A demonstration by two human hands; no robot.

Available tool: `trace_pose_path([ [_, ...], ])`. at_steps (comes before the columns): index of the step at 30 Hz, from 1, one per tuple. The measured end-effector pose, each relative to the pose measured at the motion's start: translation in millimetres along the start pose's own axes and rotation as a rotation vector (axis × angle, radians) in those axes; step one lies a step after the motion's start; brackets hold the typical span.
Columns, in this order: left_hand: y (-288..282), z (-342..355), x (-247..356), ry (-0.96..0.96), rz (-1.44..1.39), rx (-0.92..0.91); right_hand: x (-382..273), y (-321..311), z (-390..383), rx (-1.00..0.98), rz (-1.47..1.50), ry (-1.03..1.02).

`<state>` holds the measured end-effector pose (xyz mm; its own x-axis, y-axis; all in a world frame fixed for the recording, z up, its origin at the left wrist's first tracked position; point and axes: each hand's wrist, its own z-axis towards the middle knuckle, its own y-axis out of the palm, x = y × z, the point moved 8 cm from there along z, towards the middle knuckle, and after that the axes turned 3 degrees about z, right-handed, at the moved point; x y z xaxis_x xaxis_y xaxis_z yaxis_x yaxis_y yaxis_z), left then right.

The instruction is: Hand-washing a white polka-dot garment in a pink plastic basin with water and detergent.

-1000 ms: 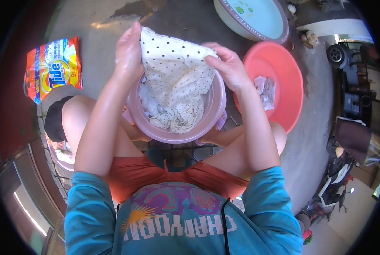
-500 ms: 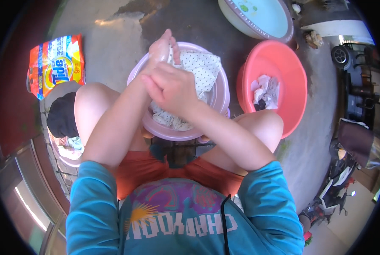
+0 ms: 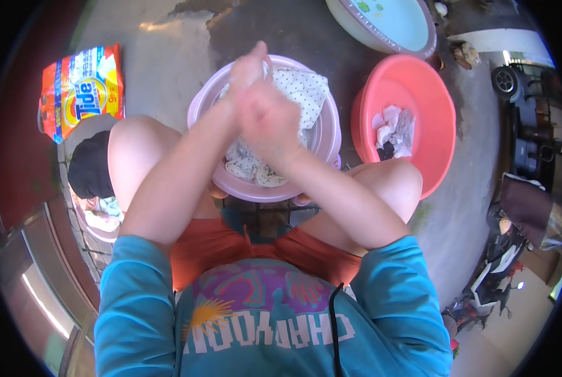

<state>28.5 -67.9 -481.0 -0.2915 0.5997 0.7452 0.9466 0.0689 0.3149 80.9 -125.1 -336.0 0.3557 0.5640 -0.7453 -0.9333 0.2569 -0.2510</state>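
Note:
A white cloth with small dark dots (image 3: pixel 306 91) lies bunched in a lilac basin (image 3: pixel 199 103) between my knees, one part spread over the far right of its rim. My left hand (image 3: pixel 250 72) reaches over the basin, its fingers closed on the cloth beside them. Against the inner side of my left wrist presses my right hand (image 3: pixel 268 119), curled like a fist round the cloth and blurred by motion. More of the dotted cloth (image 3: pixel 259 168) hangs in folds beneath it, in the near part of the basin. My hands hide the middle of the cloth.
To the right stands a red basin (image 3: pixel 435 125) with light and dark laundry (image 3: pixel 395 131). Beyond it is a basin of pale water (image 3: pixel 394 28). An orange detergent bag (image 3: pixel 83 91) sits at left, above another basin of clothes (image 3: pixel 98 217). Parked scooters (image 3: pixel 491 270) line the far right.
My right hand has shifted slightly toward the right and blurred, rubbing along the left wrist. My left hand has moved a little right as well. The view has shifted slightly.

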Motion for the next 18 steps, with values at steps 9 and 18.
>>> trace_pose_path([
  [9, 12, 7, -4, -0.064, -0.221, -0.329, 113, -35, 14, 0.052, -0.234, 0.483],
  [18, 48, -27, 48, 0.190, 0.166, -0.349, 124, -45, 39, -0.079, 0.113, 0.440],
])
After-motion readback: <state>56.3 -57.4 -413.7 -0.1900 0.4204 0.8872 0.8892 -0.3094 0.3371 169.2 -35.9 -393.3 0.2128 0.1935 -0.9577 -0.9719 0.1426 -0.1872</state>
